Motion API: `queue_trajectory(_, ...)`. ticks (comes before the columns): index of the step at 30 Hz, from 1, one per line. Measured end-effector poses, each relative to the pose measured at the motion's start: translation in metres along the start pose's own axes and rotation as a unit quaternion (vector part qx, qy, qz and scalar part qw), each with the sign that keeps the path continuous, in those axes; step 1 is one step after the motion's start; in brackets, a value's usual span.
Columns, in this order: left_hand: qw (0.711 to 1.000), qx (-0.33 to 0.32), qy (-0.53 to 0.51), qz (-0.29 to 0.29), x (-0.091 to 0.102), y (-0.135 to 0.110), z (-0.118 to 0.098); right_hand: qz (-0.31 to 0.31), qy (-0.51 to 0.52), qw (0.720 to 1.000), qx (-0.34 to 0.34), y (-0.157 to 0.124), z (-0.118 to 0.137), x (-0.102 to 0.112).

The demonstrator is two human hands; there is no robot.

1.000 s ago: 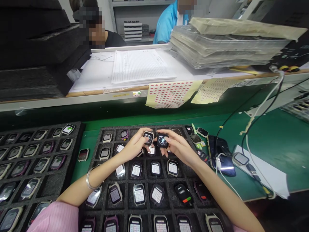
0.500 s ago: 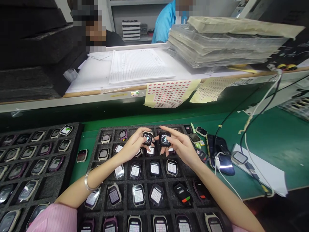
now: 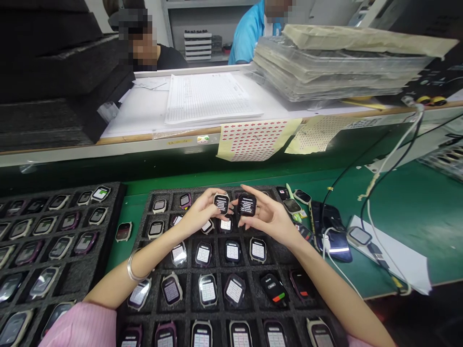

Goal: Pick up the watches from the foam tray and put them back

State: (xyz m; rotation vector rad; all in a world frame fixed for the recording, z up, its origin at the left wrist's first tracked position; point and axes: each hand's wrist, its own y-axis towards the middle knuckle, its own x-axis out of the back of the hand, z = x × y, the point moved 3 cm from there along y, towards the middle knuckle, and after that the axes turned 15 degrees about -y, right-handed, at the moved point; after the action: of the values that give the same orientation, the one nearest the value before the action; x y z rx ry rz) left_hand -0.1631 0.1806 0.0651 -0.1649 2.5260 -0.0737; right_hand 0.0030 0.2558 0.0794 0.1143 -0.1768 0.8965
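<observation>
My left hand (image 3: 206, 206) grips a light-rimmed smartwatch (image 3: 221, 204) without a strap, its screen facing up and lit with lines of white text. A dark smartwatch (image 3: 247, 205), showing similar text, is held in my right hand (image 3: 269, 214), fingers behind it and thumb at its lower edge. The two watches are side by side, slightly apart, over the far part of a black foam tray (image 3: 220, 311). Strapless watches lie in the tray's compartments, many with lit white grid screens, such as one light-rimmed watch (image 3: 258, 249). My hands hide some far compartments.
A second foam tray (image 3: 117, 197) of watches stands left, with a loose watch (image 3: 123, 232) between. Right lie a phone-like device (image 3: 334, 246), cables (image 3: 372, 188) and white paper (image 3: 401, 260). Stacked plastic trays (image 3: 336, 72) sit on the shelf; two people are beyond it.
Both watch screens have changed from a dial-like picture to lines of text. My right thumb has moved off its watch's screen to the lower edge; my left thumb has slid lower.
</observation>
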Motion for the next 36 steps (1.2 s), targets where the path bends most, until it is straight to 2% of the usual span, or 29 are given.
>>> queue_trajectory(3,1.000,-0.014,-0.013,-0.014,0.001,0.001,-0.007,0.047,-0.013,0.999,-0.010,0.004,-0.003,0.005)
queue_trajectory(6,0.999,-0.033,-0.016,-0.009,0.001,0.001,-0.012,0.059,-0.129,0.990,-0.004,0.019,-0.011,0.014)
queue_trajectory(7,0.999,-0.038,-0.014,-0.003,0.000,0.001,-0.013,0.049,-0.206,0.977,0.021,0.025,-0.014,0.017)
queue_trajectory(9,0.999,-0.047,-0.009,0.008,-0.001,0.000,-0.014,0.027,-0.363,0.927,0.088,0.040,-0.019,0.019)
queue_trajectory(11,0.999,-0.050,-0.005,0.011,-0.001,0.000,-0.014,0.023,-0.457,0.879,0.136,0.052,-0.025,0.017)
queue_trajectory(12,0.999,-0.051,-0.004,0.009,-0.001,0.001,-0.014,0.027,-0.477,0.866,0.146,0.057,-0.028,0.015)
queue_trajectory(16,0.999,-0.046,-0.003,0.001,0.000,0.002,-0.013,0.036,-0.505,0.849,0.151,0.062,-0.033,0.016)
queue_trajectory(18,0.999,-0.044,-0.002,-0.002,0.000,0.003,-0.014,0.023,-0.516,0.843,0.147,0.059,-0.030,0.026)
queue_trajectory(24,0.999,-0.040,-0.001,-0.005,0.001,0.003,-0.015,-0.051,-0.558,0.823,0.091,0.041,-0.031,0.072)
queue_trajectory(27,0.999,-0.040,0.004,0.000,0.002,0.004,-0.013,-0.056,-0.579,0.811,0.067,0.032,-0.040,0.081)
queue_trajectory(30,0.999,-0.041,0.023,0.005,0.006,0.005,-0.011,-0.058,-0.593,0.802,0.051,0.025,-0.048,0.082)
queue_trajectory(32,0.996,-0.050,0.070,0.013,0.010,0.006,-0.009,-0.069,-0.602,0.794,0.041,0.023,-0.050,0.081)
queue_trajectory(33,0.990,-0.061,0.130,0.016,0.013,0.008,-0.008,-0.074,-0.606,0.791,0.036,0.022,-0.051,0.081)
queue_trajectory(34,0.974,-0.074,0.211,0.016,0.017,0.009,-0.008,-0.078,-0.608,0.789,0.031,0.022,-0.052,0.081)
queue_trajectory(36,0.918,-0.097,0.385,0.004,0.024,0.012,-0.006,-0.082,-0.604,0.793,0.021,0.024,-0.054,0.081)
